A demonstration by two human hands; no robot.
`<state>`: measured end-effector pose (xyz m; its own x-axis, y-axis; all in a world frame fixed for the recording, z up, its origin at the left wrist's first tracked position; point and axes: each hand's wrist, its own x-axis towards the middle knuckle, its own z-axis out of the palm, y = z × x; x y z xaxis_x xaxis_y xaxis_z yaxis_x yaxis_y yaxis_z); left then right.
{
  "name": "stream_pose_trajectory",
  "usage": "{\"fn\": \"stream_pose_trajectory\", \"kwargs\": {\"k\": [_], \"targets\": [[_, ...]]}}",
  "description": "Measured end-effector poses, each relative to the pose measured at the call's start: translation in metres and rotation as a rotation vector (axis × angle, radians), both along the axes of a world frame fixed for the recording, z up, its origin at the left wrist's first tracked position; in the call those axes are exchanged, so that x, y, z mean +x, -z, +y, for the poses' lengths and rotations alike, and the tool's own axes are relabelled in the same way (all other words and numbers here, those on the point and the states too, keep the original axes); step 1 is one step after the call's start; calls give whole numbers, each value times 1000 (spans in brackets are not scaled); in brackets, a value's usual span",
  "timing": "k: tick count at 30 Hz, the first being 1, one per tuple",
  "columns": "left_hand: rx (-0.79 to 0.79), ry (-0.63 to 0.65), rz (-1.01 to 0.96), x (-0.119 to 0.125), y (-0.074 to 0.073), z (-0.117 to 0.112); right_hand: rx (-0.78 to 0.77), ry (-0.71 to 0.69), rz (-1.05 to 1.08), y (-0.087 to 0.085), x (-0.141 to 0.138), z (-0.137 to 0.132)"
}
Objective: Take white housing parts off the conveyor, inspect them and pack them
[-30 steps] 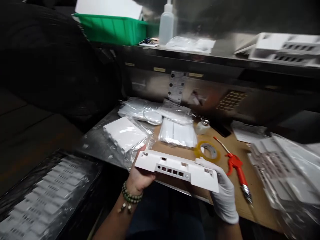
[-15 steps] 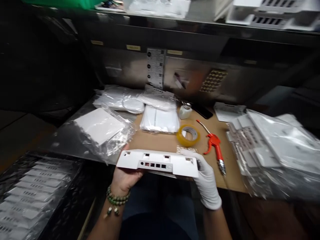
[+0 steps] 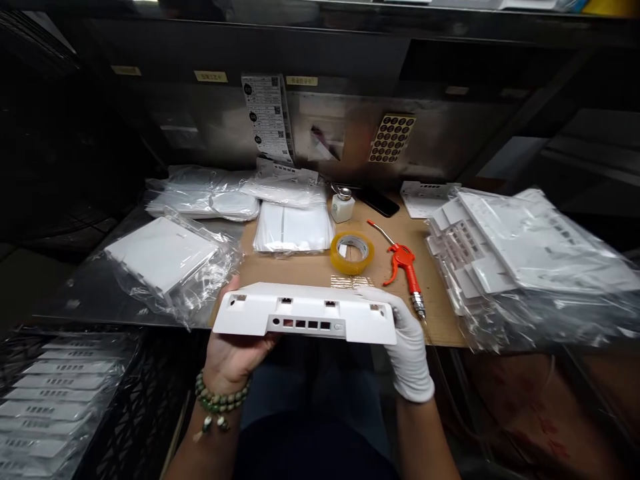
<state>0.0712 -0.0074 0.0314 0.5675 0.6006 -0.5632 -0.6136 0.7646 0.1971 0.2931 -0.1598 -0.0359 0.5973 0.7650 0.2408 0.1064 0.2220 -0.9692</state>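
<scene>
I'm holding the white housing at the middle of the tabletop's near edge, port strip facing me. 1 round hole and 4 square ports are showing in the strip. Can't tell if the underside is touching the edge.

Left hand, bare with a beaded bracelet, is gripping the left end, palm underneath; some fingertips are hiding behind the part. Right hand, in a white glove, is clamping the right end, fingers lying along the back.

Just beyond the housing, a yellow tape roll is lying flat on a cardboard sheet. Red air gun is lying right of it, nozzle pointing at the far edge. White bottle is standing behind the tape, black phone lying near the far edge.

1 bagged panel is sitting toward the near left corner. Bagged white parts are piling up at the right edge, slightly overhanging the near right corner. Below the left side, a black crate is holding a row of ported parts.
</scene>
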Motion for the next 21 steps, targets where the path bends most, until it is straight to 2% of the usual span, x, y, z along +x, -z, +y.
{"fn": "stream_pose_trajectory", "kwargs": {"k": [4,8,11,14,16,18,21], "targets": [[31,7,-52,0,0,-4,2,-4,24,6,-1,1],[31,-34,-8,4,-8,-8,-53,28,1,9,-1,5],[35,-52,19,5,-12,-10,-142,159,32,10,5,7],[102,-35,9,5,-8,-9,-290,287,19,13,14,3],[180,-2,-13,4,-2,-8,-340,203,95,15,18,-1],[269,38,-39,2,4,-7,-304,68,211,15,16,-6],[335,24,-16,-5,13,-4,-277,-14,198,10,8,-9]]}}
